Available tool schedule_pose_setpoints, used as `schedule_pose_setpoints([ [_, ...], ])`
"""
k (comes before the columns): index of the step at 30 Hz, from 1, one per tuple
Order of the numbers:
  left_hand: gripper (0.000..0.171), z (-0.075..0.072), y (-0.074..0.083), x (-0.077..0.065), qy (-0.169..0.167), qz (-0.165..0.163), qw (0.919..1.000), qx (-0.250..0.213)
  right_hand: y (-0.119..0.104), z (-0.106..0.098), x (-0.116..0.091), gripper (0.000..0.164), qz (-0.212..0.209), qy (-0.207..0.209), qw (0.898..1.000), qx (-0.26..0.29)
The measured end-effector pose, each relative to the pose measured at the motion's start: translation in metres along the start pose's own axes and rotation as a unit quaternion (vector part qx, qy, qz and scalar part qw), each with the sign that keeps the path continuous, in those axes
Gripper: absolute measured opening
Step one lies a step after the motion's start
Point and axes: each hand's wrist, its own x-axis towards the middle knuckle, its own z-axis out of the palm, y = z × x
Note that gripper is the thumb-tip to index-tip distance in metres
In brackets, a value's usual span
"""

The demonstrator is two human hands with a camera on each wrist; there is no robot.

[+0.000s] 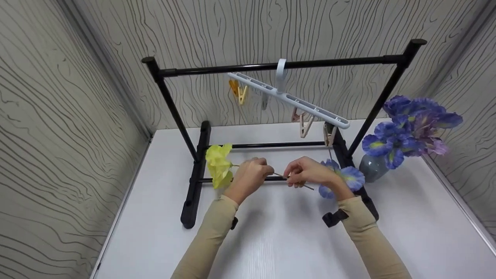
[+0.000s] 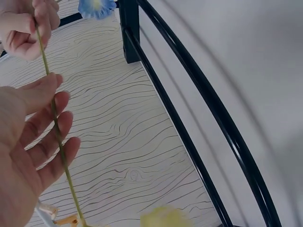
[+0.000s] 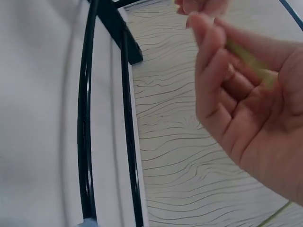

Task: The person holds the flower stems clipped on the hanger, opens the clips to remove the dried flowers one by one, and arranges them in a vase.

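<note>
A yellow artificial flower (image 1: pixel 219 164) lies sideways in the air, its bloom to the left of my left hand (image 1: pixel 252 174). That hand pinches the thin green stem (image 2: pixel 60 142) between thumb and fingers. Toward the stem's free end, my right hand (image 1: pixel 310 172) also pinches it; a short tip sticks out beyond those fingers. In the right wrist view the stem end (image 3: pixel 248 59) is blurred in front of the palm. Behind the right wrist, a blue flower (image 1: pixel 352 178) hangs head down beneath a beige clip (image 1: pixel 329 135).
A black rack (image 1: pixel 232 69) carries a pale blue hanger (image 1: pixel 294 101) tilted down to the right, with several clips, among them a yellow clip (image 1: pixel 242 95). At right stands a grey-blue vase (image 1: pixel 372 169) of purple-blue flowers (image 1: pixel 403 124). Patterned walls enclose the white table (image 1: pixel 155 217).
</note>
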Motion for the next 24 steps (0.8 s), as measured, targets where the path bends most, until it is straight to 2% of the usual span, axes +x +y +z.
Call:
schedule_pose_setpoints([
  [6,0.016,0.006,0.003,-0.004,-0.007,0.019,0.9986,0.048,-0.005,0.019,0.007,0.011,-0.014,0.03,0.995,-0.091],
  [13,0.006,0.009,-0.003,-0.011,-0.009,-0.014,0.9965,0.082,-0.008,0.026,0.008,0.01,-0.023,0.061,0.988,-0.141],
  [18,0.007,0.01,-0.008,-0.016,0.008,-0.029,0.9953,0.092,-0.007,0.025,0.009,0.013,-0.026,0.077,0.983,-0.163],
  [21,0.005,0.012,-0.009,-0.018,0.023,-0.034,0.9939,0.102,-0.006,0.027,0.01,0.011,-0.031,0.09,0.975,-0.201],
  [24,0.004,0.015,-0.009,-0.02,0.035,-0.04,0.9912,0.121,-0.008,0.031,0.013,0.008,-0.027,0.117,0.959,-0.257],
])
